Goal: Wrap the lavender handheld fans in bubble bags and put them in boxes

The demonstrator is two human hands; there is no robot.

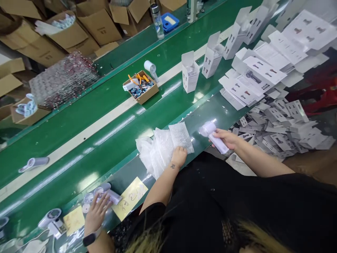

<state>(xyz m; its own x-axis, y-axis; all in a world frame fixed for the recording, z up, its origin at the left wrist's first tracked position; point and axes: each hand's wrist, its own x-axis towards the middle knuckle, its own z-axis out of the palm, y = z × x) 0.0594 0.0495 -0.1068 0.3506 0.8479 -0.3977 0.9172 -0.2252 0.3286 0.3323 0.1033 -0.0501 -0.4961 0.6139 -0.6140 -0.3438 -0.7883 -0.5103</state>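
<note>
Two green conveyor belts (105,147) indoors.

This is looking like a factory, a place where people are packing things. A long green work line (105,119) is running across, small white boxes (190,75) are standing open on it, and big brown boxes (98,24) are sitting behind.

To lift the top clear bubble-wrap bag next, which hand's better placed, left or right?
Left, I'd say. The left hand is already at the near edge of the clear bubble-wrap bag; the right hand is occupied, holding the pale lilac, round-headed handheld device.
</note>
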